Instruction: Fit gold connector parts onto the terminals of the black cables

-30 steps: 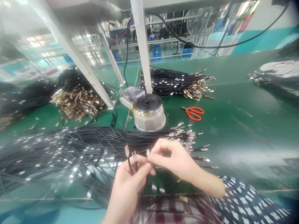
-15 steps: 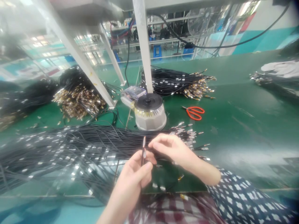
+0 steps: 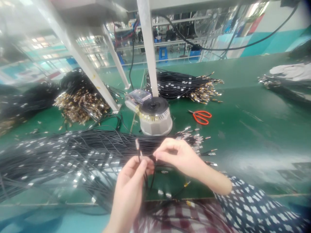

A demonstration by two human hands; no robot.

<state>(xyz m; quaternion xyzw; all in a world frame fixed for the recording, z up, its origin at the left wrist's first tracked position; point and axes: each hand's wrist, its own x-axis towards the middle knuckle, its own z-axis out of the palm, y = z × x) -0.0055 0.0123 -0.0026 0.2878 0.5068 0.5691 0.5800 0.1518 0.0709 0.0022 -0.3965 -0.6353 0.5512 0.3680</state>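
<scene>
My left hand [image 3: 131,181] is closed around thin black cables [image 3: 146,181]. One cable end [image 3: 137,144] with a pale tip stands up above the fingers, and a second, shorter end shows just beside the thumb. Close on its right, my right hand [image 3: 178,153] pinches with thumb and forefinger on another black cable [image 3: 153,178], which hangs down from the fingertips. Behind both hands lies a long bundle of black cables [image 3: 104,142], its silvery ends [image 3: 194,137] spread out past my right hand.
A round tape dispenser [image 3: 155,124] stands behind the bundle. Red-handled scissors [image 3: 202,117] lie to its right. More cable bundles [image 3: 175,84] with brassy ends rest farther back, and another heap [image 3: 80,103] is at left. White metal posts [image 3: 148,48] rise from the green table [image 3: 243,129].
My left hand has shifted left with its cables, away from the right fingertips. A strand now shows hanging below my right fingers, which have barely moved.
</scene>
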